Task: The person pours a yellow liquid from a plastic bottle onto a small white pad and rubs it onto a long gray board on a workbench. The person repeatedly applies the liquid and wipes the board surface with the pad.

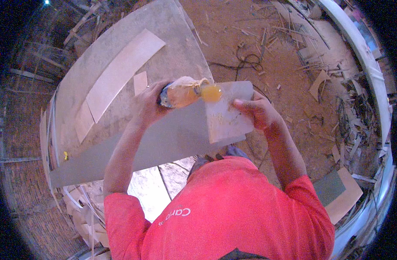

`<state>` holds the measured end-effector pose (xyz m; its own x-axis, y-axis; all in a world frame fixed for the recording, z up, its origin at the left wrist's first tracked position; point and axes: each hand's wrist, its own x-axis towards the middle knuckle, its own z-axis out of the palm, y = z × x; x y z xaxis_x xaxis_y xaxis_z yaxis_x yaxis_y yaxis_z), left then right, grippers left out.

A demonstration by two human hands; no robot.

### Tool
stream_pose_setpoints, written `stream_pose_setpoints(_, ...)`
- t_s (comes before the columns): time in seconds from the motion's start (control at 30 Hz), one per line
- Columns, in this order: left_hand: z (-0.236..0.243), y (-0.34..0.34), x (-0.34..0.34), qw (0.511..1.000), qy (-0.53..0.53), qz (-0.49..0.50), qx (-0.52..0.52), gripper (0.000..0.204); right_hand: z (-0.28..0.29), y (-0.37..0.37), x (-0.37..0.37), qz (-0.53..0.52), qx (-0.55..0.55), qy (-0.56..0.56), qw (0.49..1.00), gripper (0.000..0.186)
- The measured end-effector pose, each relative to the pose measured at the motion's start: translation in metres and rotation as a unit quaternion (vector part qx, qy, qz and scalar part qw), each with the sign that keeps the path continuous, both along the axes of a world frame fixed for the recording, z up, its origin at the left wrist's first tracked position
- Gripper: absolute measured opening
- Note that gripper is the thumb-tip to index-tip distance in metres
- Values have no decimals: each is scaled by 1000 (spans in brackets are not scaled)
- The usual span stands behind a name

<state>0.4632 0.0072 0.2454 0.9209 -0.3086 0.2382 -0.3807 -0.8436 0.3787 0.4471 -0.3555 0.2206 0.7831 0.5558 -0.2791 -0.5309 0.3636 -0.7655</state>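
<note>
Sawdust and wood scraps litter the floor beyond a grey worktop. Left hand is clamped on a plastic bottle of orange liquid, tipped sideways over a small grey panel that the right hand grips at its edge.

A small board piece lies on the near right corner of the large board. A bottle hangs over that corner's left side. Two strips lie farther left on it.
</note>
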Motion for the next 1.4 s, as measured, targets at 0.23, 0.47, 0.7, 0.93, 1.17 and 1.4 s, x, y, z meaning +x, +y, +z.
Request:
stream_pose_setpoints(0.23,-37,-12,33,967,31,131,-215,71,-30,-19,15,91,-122,-175,973,37)
stream_pose_setpoints(0.47,-70,4,58,889,-40,178,-420,79,-42,-72,6,-182,-57,32,981,36)
stream_pose_setpoints(0.7,-100,5,60,884,-50,200,-420,102,-52,-41,19,19,-471,-378,797,41)
stream_pose_setpoints(0.93,-143,-4,23,883,-82,335,-319,119,-97,-1,4,75,-679,-536,497,65)
stream_pose_setpoints(1.17,-125,-75,-120,998,43,31,13,107,-118,3,8,60,-681,-574,450,62)
stream_pose_setpoints(1.4,-183,-82,-140,995,67,-52,43,94,-117,6,12,45,-687,-566,454,64)
